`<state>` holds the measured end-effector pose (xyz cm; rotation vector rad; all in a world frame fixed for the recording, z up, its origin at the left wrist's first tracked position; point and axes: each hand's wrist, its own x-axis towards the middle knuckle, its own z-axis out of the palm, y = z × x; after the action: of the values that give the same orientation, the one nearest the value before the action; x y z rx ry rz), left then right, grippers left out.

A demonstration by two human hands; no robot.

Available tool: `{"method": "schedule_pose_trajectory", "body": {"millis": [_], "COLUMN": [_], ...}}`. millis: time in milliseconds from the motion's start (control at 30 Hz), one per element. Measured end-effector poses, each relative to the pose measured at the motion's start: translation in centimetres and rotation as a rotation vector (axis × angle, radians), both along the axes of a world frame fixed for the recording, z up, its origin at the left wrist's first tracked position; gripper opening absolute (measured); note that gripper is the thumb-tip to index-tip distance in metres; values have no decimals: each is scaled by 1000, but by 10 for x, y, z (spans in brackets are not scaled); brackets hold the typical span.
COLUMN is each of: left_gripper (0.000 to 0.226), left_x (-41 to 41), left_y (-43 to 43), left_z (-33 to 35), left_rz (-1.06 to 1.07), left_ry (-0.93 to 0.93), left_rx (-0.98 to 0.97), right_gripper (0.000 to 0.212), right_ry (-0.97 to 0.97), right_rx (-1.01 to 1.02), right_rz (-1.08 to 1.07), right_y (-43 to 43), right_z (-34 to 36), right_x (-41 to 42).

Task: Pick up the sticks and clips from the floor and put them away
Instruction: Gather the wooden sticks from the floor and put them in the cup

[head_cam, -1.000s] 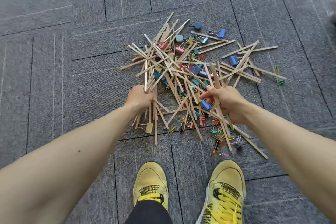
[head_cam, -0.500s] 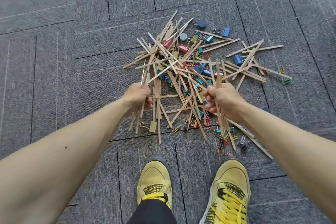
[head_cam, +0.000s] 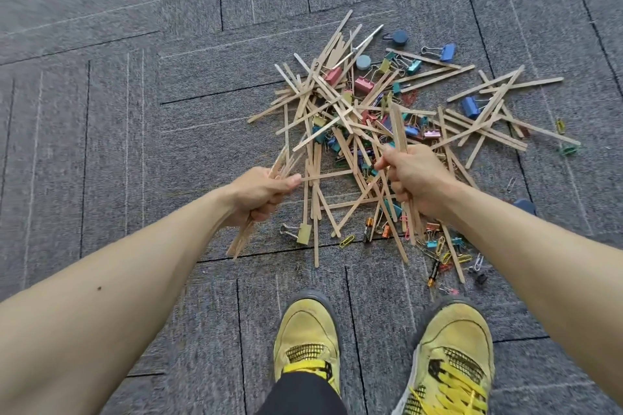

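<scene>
Grey carpet tiles (head_cam: 135,145) with dark seams cover the floor, and a heap of sticks (head_cam: 337,111) and coloured clips (head_cam: 364,83) lies ahead of 2 yellow shoes (head_cam: 448,347). The left hand (head_cam: 259,192) and right hand (head_cam: 418,178) each grip a bundle of sticks, fingers closed

Since a second ago both hands have come up off the pile with sticks in them. The left hand (head_cam: 259,194) was down among the sticks at the pile's lower left edge; now it's closed round a small bundle (head_cam: 241,239) lifted clear of the carpet, tilted toward the frame's lower left. The right hand (head_cam: 416,180) has a tighter fist on its own few sticks (head_cam: 397,126), raised above the heap.
</scene>
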<state>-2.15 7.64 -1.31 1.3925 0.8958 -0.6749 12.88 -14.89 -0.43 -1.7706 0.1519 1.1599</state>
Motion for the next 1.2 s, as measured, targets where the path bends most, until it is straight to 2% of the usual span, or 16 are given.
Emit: {"method": "schedule_pose_trajectory", "body": {"millis": [100, 167, 267, 400, 467, 533, 700, 767, 867, 967, 1033, 1100, 1200], "left_gripper": [36, 38, 40, 75, 81, 77, 25, 16, 11, 21, 42, 66, 86], "left_x": [7, 16, 30, 45, 51, 57, 59, 54, 45, 39, 37, 37, 37], "left_y": [-2, -10, -28, -34, -28, -27, -36, -34, -31, -34, -42, -50, -54], "left_z": [-2, -7, -18, -26, -33, -37, -39, -38, -37, -35, -34, -31, -24], "left_rz": [141, 100, -32, 8, 14, -22, -118, -124, -164, -203, -228, -275, -391], "left_ry": [-49, -39, -24, 10, 87, 136, 84, 53, 31, 3, -25, -26, 10], "left_rx": [243, 483, 709, 941, 957, 942, 882, 833, 758, 772, 759, 759, 801], "right_gripper": [36, 37, 34, 33, 37, 43, 52, 52, 39, 23, 18, 20, 26], "right_ry": [-79, -119, -223, -364, -418, -435, -532, -561, -557, -553, -525, -446, -326], "right_rx": [-77, -119, -192, -327, -394, -444, -541, -543, -517, -466, -428, -359, -261], "right_rz": [44, 48, 76, 146, 161, 190, 312, 337, 349, 368, 359, 302, 230], "right_y": [5, 7, 5, -3, -9, -14, -6, -1, 2, 0, -4, -10, -15], "right_z": [-2, -4, -7, -15, -20, -23, -25, -26, -26, -31, -36, -37, -33], "right_x": [2, 1, 0, -1, 0, -2, -15, -20, -23, -19, -14, -9, -7]}}
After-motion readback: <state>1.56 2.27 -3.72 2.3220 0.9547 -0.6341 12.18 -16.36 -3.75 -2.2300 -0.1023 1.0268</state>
